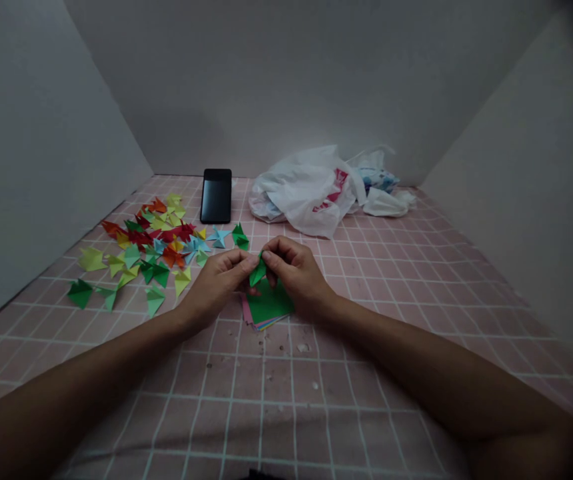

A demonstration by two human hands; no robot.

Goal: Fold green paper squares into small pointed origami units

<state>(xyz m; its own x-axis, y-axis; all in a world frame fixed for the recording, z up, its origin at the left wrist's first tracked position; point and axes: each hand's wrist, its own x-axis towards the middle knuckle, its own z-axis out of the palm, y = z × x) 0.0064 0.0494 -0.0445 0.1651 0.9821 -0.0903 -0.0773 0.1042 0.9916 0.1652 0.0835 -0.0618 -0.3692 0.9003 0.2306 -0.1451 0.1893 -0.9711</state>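
Observation:
Between my two hands is a small folded piece of green paper (258, 272), pinched from both sides. My left hand (224, 275) has its thumb and fingers closed on its left side. My right hand (294, 270) grips its upper right edge between thumb and forefinger. Just beneath lies a stack of square coloured paper (270, 303), green on top, with pink, blue and yellow edges showing. To the left of my left hand spread several folded paper pieces (155, 270) in green, yellow, red, orange and light blue.
A black phone (216, 196) lies at the back. Right of it sits a crumpled white plastic bag (311, 190) with red print, and beside that a white and blue bundle (379, 180). Pale walls enclose the pink checked cloth (366, 413), which has small scraps near the stack.

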